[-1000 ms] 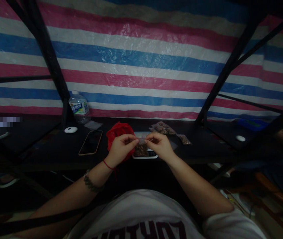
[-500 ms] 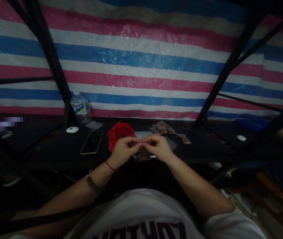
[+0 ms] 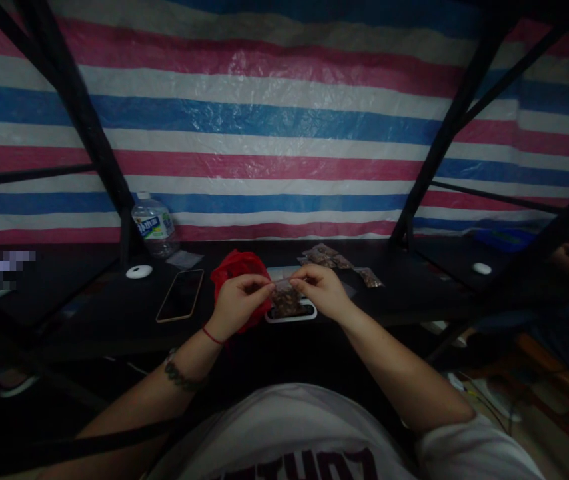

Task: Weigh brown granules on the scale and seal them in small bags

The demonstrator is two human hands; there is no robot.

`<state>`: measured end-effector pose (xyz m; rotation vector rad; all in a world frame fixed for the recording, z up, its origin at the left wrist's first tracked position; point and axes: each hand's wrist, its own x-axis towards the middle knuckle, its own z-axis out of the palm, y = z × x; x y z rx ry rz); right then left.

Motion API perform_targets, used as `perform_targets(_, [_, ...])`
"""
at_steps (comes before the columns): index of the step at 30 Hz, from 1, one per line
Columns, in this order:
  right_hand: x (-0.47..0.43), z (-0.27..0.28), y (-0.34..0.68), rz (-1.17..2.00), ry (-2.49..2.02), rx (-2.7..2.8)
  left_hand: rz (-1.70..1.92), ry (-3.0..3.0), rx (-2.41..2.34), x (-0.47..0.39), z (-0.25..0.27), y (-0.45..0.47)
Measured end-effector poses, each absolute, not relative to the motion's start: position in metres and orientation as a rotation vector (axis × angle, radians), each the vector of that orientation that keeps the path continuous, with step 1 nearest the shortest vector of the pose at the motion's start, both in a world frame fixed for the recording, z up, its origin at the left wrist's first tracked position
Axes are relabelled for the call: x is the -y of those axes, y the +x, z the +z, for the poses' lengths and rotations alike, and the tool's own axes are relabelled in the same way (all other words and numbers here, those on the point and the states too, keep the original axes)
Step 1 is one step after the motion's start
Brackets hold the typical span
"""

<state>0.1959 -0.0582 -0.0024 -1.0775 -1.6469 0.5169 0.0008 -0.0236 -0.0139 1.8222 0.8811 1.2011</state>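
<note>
At the far left of the dark table (image 3: 89,313), a white round disc (image 3: 139,271) lies below a clear plastic water bottle (image 3: 153,227) with a blue-and-green label (its writing is too small to read). Right of them a glossy phone (image 3: 180,295) with a pale rim lies flat, screen dark. At frame centre a crumpled red bag (image 3: 237,270) sits behind the left hand (image 3: 237,303), whose fingertips pinch the top left edge of a small clear pouch (image 3: 284,300) of brownish pieces; the right hand (image 3: 322,292) pinches its other top corner. The pouch hangs over a white-rimmed tray (image 3: 292,313). Further right, similar filled packets (image 3: 337,260) lie scattered, with bare tabletop beyond them.
</note>
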Motion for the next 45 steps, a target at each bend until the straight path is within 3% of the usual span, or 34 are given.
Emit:
perform_targets(8, [0.058,-0.008,0.194,0.672,-1.044,1.520,1.205,1.764,-0.930,0.024,-0.013,-0.002])
perform_targets(15, [0.057,-0.006,0.200,0.820,-1.020,1.789,1.232,1.708,-0.958,0.028,-0.007,-0.001])
perform_targets(18, [0.041,-0.003,0.229,0.690,-1.069,1.609,1.285,1.718,-0.897,0.017,-0.008,-0.005])
perform_targets(22, [0.013,-0.011,0.300,0.288,-1.354,1.317,1.264,1.948,-1.022,-0.009,-0.010,-0.021])
perform_targets(24, [0.003,-0.025,0.339,0.116,-1.612,1.274,1.059,2.153,-1.125,-0.023,-0.013,-0.032])
perform_targets(27, [-0.004,-0.052,0.382,0.124,-2.077,1.343,0.712,2.363,-1.219,-0.037,-0.020,-0.043])
perform_targets(31, [-0.004,-0.074,0.394,-0.049,-2.404,1.392,0.483,2.505,-1.267,-0.047,-0.034,-0.047])
perform_targets(35, [-0.010,-0.067,0.356,-0.287,-2.236,1.400,0.344,2.579,-1.281,-0.050,-0.044,-0.049])
perform_targets(40, [-0.018,-0.057,0.288,-0.096,-1.668,1.788,0.348,2.646,-1.281,-0.053,-0.048,-0.048])
perform_targets(45, [-0.014,-0.065,0.250,0.035,-1.512,1.902,0.447,2.746,-1.117,-0.054,-0.059,-0.036])
